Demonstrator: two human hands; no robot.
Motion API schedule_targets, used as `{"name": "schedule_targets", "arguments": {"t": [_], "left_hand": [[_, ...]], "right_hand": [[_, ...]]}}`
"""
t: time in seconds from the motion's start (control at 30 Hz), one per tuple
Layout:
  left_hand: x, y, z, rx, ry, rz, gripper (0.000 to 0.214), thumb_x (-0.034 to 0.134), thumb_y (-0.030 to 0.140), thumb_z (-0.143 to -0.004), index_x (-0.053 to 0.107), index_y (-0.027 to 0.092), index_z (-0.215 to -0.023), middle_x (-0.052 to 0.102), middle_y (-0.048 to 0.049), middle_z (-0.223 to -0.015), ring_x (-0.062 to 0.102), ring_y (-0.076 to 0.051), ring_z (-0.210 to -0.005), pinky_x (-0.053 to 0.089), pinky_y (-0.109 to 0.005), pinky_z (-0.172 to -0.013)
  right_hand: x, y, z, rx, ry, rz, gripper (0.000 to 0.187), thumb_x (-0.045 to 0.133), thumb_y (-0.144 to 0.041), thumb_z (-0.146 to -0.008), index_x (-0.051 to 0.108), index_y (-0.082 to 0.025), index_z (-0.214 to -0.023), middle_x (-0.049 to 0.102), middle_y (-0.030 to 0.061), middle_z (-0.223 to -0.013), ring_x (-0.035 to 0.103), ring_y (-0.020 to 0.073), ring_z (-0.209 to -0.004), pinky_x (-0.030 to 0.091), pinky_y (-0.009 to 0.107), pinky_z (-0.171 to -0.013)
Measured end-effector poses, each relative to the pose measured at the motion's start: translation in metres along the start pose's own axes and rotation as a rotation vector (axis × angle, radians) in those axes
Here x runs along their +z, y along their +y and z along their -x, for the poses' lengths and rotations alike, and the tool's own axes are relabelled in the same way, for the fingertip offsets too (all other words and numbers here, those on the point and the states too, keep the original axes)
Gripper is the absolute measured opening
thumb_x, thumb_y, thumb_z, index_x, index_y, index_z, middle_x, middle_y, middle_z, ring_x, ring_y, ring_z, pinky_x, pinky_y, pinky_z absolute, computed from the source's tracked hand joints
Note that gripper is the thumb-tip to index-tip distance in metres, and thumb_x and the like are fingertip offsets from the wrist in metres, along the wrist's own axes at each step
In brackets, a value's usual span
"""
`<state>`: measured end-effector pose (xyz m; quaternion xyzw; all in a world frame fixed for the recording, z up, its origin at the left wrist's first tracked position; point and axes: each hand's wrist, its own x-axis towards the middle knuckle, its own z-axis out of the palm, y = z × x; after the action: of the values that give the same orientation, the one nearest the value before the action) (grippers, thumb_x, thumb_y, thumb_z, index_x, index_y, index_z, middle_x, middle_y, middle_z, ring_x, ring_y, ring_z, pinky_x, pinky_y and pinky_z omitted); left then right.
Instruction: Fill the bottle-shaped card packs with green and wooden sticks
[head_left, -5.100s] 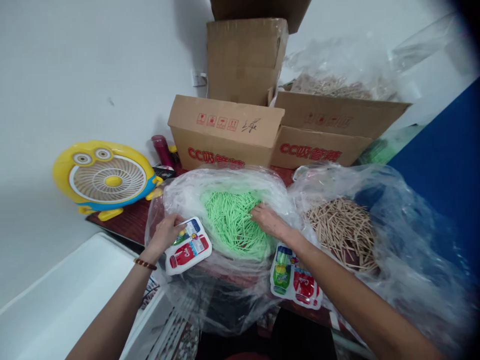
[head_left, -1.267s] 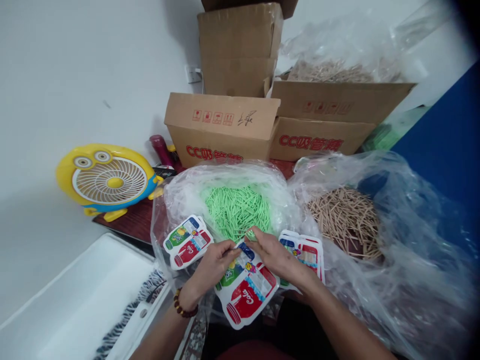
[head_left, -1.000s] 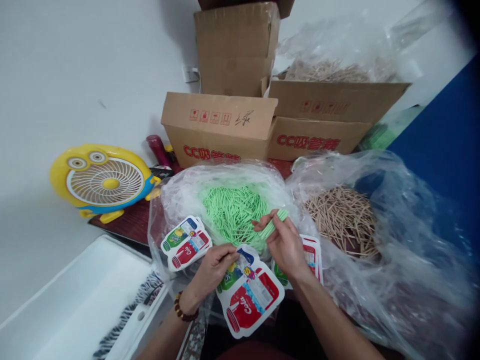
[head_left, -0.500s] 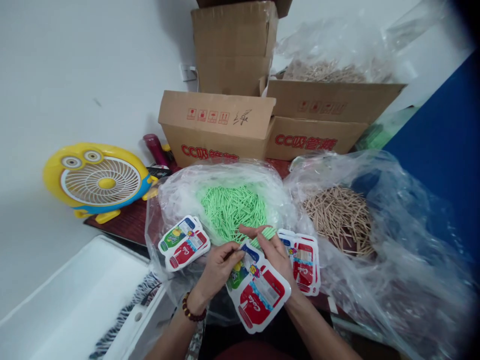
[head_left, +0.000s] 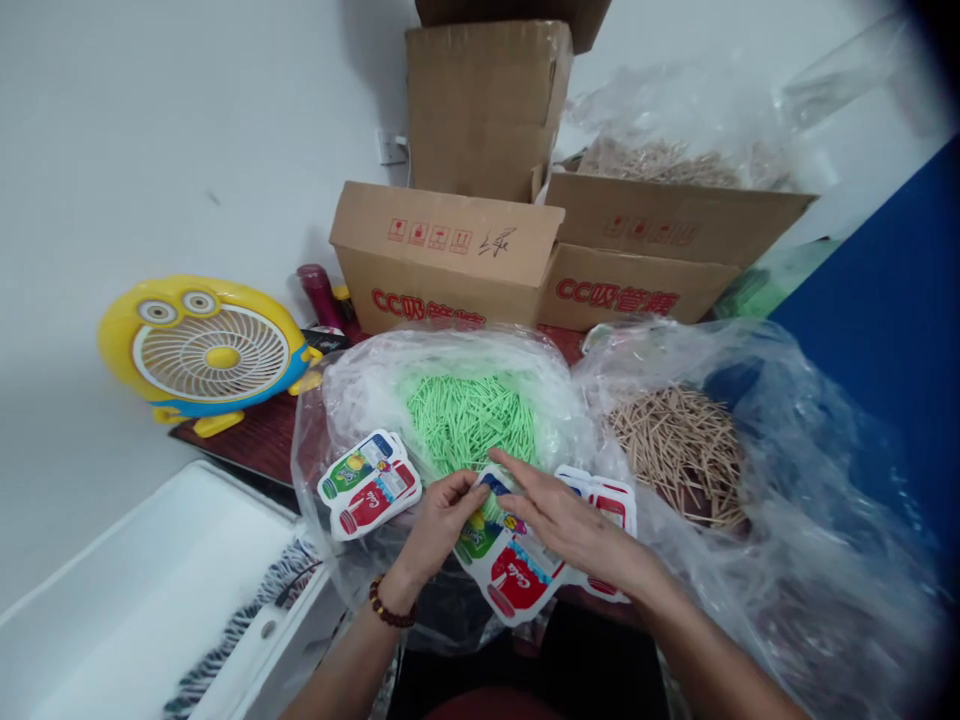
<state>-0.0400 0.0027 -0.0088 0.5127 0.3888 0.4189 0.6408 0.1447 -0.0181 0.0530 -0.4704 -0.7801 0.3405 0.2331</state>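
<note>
A printed pouch with green and red drink-bottle pictures is tilted in front of me. My left hand pinches its upper left edge between thumb and fingers. Across the pouch's upper right lies my right hand, fingers stretched out and pointing left. A little pale green shows below its fingertips, perhaps sticks; how far they are inside the pouch is hidden. Just beyond the hands is a heap of thin green sticks in an opened clear plastic bag. More pouches lie to the left and, partly covered by my right forearm, to the right.
Brown sticks lie in another plastic bag on the right. Cardboard boxes stand behind. At left are a yellow fan, a dark red bottle and a white bin below the table edge.
My right hand has turned over and moved across the pouch's face; the bunch of green sticks it held is now mostly out of sight. My left hand keeps its pinch. The view shifted slightly.
</note>
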Motion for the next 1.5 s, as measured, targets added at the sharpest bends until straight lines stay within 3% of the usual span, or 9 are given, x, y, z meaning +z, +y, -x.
{"name": "schedule_targets", "arguments": {"t": [0.13, 0.2, 0.33, 0.47, 0.57, 0.73, 0.93, 1.2, 1.5], "left_hand": [[0.002, 0.002, -0.002, 0.037, 0.017, 0.005, 0.023, 0.063, 0.036, -0.084, 0.061, 0.015, -0.075, 0.050, 0.0039, -0.065, 0.043, -0.008, -0.060, 0.034, -0.018, -0.056], [0.004, 0.003, -0.003, 0.019, 0.028, 0.068, 0.023, 0.065, 0.036, -0.082, 0.061, 0.015, -0.074, 0.053, 0.0038, -0.065, 0.045, -0.008, -0.060, 0.036, -0.018, -0.057], [0.008, 0.007, -0.001, -0.122, -0.057, 0.278, 0.023, 0.071, 0.035, -0.077, 0.066, 0.016, -0.088, 0.065, -0.0003, -0.077, 0.057, -0.012, -0.066, 0.045, -0.023, -0.066], [0.015, 0.011, 0.002, -0.269, -0.202, 0.298, 0.031, 0.077, 0.029, -0.070, 0.068, 0.011, -0.094, 0.071, -0.0065, -0.078, 0.065, -0.018, -0.069, 0.050, -0.031, -0.072], [0.023, 0.012, 0.003, -0.250, -0.165, 0.275, 0.032, 0.078, 0.028, -0.069, 0.068, 0.012, -0.094, 0.072, -0.0065, -0.081, 0.066, -0.019, -0.071, 0.050, -0.031, -0.071], [0.035, 0.009, 0.002, -0.178, -0.113, 0.199, 0.029, 0.076, 0.031, -0.070, 0.068, 0.012, -0.091, 0.072, -0.0044, -0.079, 0.065, -0.017, -0.066, 0.050, -0.027, -0.065], [0.046, 0.011, 0.003, -0.211, -0.152, 0.189, 0.030, 0.077, 0.030, -0.070, 0.068, 0.013, -0.093, 0.073, -0.0038, -0.081, 0.066, -0.017, -0.068, 0.052, -0.030, -0.069], [0.065, 0.012, -0.003, -0.225, -0.182, 0.141, 0.029, 0.080, 0.022, -0.064, 0.071, 0.013, -0.090, 0.075, -0.0055, -0.081, 0.068, -0.019, -0.068, 0.053, -0.031, -0.068], [0.072, 0.013, -0.005, -0.242, -0.136, 0.066, 0.028, 0.080, 0.030, -0.065, 0.074, 0.009, -0.081, 0.074, -0.0069, -0.069, 0.067, -0.019, -0.061, 0.053, -0.031, -0.064]], "right_hand": [[-0.003, 0.002, 0.003, -0.007, 0.005, 0.110, 0.055, 0.045, -0.037, -0.093, 0.034, -0.023, -0.145, 0.058, 0.0123, -0.130, 0.059, 0.0260, -0.113, 0.046, 0.041, -0.094], [-0.007, 0.006, 0.004, 0.036, -0.002, 0.114, 0.052, 0.047, -0.036, -0.091, 0.040, -0.023, -0.141, 0.068, 0.0105, -0.113, 0.064, 0.0248, -0.098, 0.049, 0.037, -0.083], [-0.020, 0.014, 0.005, 0.132, 0.048, 0.004, 0.036, 0.047, -0.032, -0.091, 0.058, -0.022, -0.124, 0.068, 0.0010, -0.073, 0.061, 0.0170, -0.065, 0.046, 0.028, -0.061], [-0.028, 0.020, 0.009, 0.127, 0.071, -0.139, 0.031, 0.052, -0.033, -0.088, 0.062, -0.022, -0.116, 0.065, -0.0010, -0.070, 0.056, 0.0143, -0.060, 0.042, 0.025, -0.057], [-0.029, 0.025, 0.013, 0.149, 0.088, -0.241, 0.033, 0.055, -0.036, -0.086, 0.062, -0.023, -0.115, 0.064, -0.0020, -0.069, 0.055, 0.0141, -0.059, 0.041, 0.024, -0.054], [-0.033, 0.035, 0.018, 0.172, 0.114, -0.385, 0.035, 0.063, -0.034, -0.079, 0.064, -0.022, -0.111, 0.069, 0.0001, -0.087, 0.061, 0.0158, -0.073, 0.046, 0.025, -0.063], [-0.039, 0.045, 0.028, 0.223, 0.084, -0.366, 0.016, 0.062, -0.033, -0.079, 0.068, -0.018, -0.082, 0.061, -0.0038, -0.065, 0.051, 0.0105, -0.056, 0.036, 0.021, -0.051], [-0.050, 0.052, 0.043, 0.197, 0.128, -0.356, 0.015, 0.061, -0.030, -0.078, 0.068, -0.018, -0.082, 0.062, -0.0035, -0.067, 0.053, 0.0112, -0.059, 0.037, 0.021, -0.053], [-0.059, 0.065, 0.051, 0.162, 0.164, -0.302, 0.016, 0.060, -0.031, -0.078, 0.070, -0.018, -0.076, 0.061, -0.0031, -0.063, 0.051, 0.0110, -0.057, 0.034, 0.021, -0.050]]}}
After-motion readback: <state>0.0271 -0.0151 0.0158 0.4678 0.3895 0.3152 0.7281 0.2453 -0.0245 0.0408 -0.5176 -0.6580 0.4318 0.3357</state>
